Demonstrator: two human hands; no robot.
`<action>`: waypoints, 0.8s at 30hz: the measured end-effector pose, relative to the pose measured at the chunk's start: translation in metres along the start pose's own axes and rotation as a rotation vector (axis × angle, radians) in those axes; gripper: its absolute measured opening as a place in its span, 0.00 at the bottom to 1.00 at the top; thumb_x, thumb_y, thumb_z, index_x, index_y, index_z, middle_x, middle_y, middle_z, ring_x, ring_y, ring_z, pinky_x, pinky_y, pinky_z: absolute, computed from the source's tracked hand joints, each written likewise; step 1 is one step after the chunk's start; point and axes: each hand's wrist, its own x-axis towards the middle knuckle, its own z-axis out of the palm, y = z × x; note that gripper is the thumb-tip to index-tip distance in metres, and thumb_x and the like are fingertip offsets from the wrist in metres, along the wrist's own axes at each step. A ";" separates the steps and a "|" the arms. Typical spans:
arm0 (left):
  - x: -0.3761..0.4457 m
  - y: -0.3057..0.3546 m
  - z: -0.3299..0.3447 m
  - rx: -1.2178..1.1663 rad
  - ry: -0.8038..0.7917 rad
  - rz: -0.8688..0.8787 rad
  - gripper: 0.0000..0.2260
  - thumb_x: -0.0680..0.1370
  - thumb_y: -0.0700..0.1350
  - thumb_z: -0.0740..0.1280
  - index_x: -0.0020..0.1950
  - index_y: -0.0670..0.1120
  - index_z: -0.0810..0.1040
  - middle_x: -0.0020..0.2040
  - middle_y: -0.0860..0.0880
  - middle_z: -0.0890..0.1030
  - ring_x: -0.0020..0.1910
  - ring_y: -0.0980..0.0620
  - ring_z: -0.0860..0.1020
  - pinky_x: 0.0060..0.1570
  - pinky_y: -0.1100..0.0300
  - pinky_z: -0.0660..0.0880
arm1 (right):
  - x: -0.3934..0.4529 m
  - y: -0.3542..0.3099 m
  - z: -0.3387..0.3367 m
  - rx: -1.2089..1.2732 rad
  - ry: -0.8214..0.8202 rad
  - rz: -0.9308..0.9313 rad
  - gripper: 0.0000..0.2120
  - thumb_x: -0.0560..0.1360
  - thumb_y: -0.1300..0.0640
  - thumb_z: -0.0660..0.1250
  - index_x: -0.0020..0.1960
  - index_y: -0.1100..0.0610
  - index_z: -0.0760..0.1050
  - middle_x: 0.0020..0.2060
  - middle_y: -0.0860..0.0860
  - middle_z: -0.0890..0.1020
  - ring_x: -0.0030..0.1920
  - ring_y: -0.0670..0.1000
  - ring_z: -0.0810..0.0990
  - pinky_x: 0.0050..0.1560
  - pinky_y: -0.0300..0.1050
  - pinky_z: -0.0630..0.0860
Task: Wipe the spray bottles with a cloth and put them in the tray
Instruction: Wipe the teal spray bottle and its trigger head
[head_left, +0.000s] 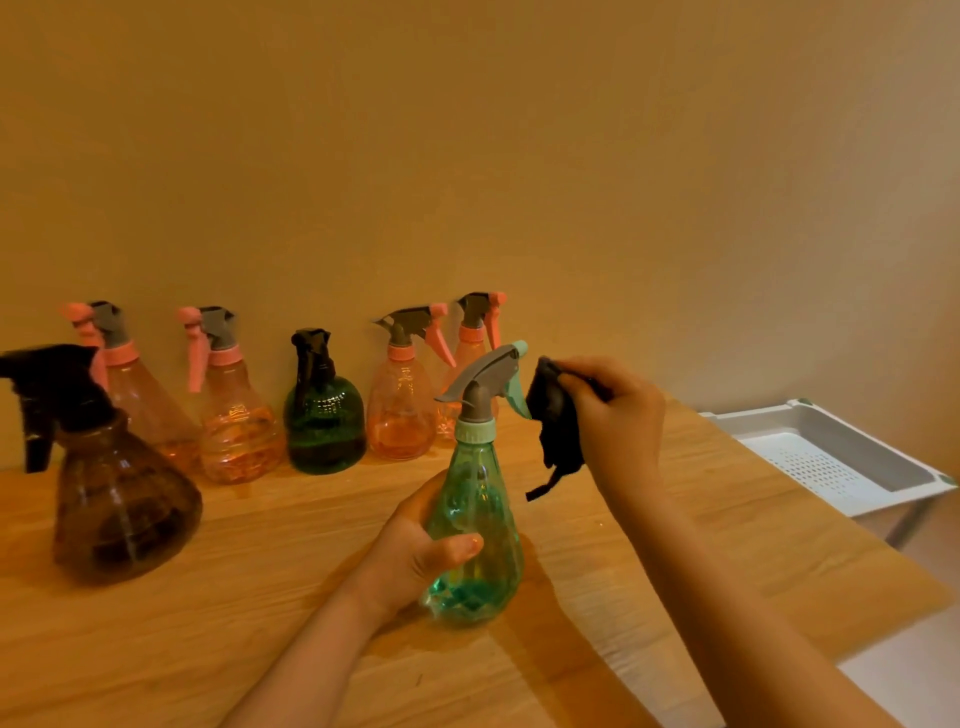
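My left hand (415, 551) grips the lower body of a teal spray bottle (480, 519) that stands upright on the wooden table (260, 649). Its grey head with a teal trigger points right. My right hand (618, 415) holds a bunched black cloth (556, 421) just right of the trigger, close to it; contact is unclear. The white perforated tray (831, 457) sits off the table's right end, with no bottle visible in it.
Along the wall stand several pink spray bottles (400, 400) and a dark green one (324, 415). A large brown bottle with a black head (114, 467) stands nearer at the left. The table's right edge runs diagonally beside the tray.
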 end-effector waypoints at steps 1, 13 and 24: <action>0.000 0.000 0.000 -0.003 0.004 -0.004 0.35 0.56 0.50 0.73 0.62 0.48 0.72 0.47 0.50 0.85 0.48 0.51 0.83 0.43 0.62 0.78 | 0.002 -0.003 0.003 0.019 -0.026 0.009 0.16 0.71 0.72 0.66 0.42 0.51 0.80 0.37 0.40 0.80 0.40 0.36 0.78 0.43 0.29 0.73; 0.000 0.001 0.001 0.018 0.024 0.012 0.32 0.56 0.52 0.73 0.59 0.50 0.73 0.45 0.54 0.85 0.46 0.56 0.83 0.41 0.65 0.77 | -0.016 0.002 -0.004 -0.020 -0.047 0.063 0.15 0.70 0.72 0.67 0.40 0.51 0.80 0.35 0.38 0.79 0.39 0.32 0.77 0.42 0.25 0.70; -0.001 0.003 -0.001 0.033 -0.001 0.002 0.34 0.56 0.50 0.73 0.61 0.49 0.72 0.46 0.53 0.85 0.47 0.55 0.83 0.42 0.64 0.77 | -0.002 -0.005 -0.006 -0.142 -0.196 0.007 0.13 0.71 0.72 0.66 0.40 0.55 0.81 0.35 0.40 0.79 0.37 0.36 0.77 0.40 0.24 0.70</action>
